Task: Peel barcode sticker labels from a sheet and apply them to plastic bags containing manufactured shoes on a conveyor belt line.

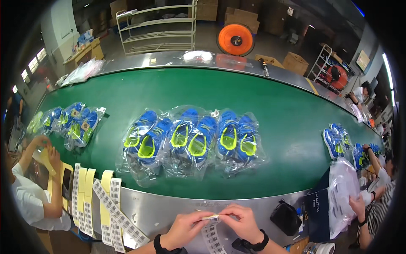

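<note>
My left hand [185,230] and my right hand [243,223] meet over the metal edge of the conveyor, fingers pinched together. Between them they grip a strip of barcode labels [212,237], which hangs down below my fingertips. Just beyond, on the green belt [279,178], lie several blue shoes with lime linings, in clear plastic bags [190,133]. To the left of my hands, more barcode label strips [120,218] and yellow backing strips [89,186] lie across the metal edge.
A black pouch [286,217] and a dark box [318,207] sit to my right. Co-workers stand at both sides, one near a stack of clear plastic bags [341,192]. More bagged shoes [82,125] lie far left. Across the belt stand a rack [158,31] and an orange fan [235,39].
</note>
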`<state>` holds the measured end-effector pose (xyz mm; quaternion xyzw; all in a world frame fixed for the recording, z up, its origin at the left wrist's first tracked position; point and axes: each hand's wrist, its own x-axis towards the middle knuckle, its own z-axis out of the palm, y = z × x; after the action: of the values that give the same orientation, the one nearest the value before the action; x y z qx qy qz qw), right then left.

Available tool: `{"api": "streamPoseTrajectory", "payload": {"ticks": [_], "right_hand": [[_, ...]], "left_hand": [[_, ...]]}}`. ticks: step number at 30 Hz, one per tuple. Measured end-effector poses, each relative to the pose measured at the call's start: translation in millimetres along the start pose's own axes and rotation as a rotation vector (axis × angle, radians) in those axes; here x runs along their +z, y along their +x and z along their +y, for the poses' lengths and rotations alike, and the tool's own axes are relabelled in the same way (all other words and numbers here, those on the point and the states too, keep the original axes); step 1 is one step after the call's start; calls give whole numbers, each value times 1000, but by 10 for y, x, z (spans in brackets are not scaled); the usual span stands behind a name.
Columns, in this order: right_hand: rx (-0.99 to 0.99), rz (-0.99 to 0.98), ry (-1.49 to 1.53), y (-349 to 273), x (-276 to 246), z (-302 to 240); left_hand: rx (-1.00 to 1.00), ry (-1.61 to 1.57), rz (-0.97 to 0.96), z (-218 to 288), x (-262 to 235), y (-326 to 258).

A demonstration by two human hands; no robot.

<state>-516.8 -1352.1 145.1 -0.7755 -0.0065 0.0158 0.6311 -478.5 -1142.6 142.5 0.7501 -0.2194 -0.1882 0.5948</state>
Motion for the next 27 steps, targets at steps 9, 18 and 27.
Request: {"api": "streamPoseTrajectory", "payload": {"ticks": [9, 18, 27], "right_hand": [[127, -70, 253, -59, -44, 68], [-581, 187, -482, -72, -4, -151], [-621, 203, -304, -19, -413, -337]], "left_hand": [[35, 172, -65, 251, -22, 7], [-242, -251, -75, 277, 56, -52], [-257, -353, 42, -236, 216, 196]]}}
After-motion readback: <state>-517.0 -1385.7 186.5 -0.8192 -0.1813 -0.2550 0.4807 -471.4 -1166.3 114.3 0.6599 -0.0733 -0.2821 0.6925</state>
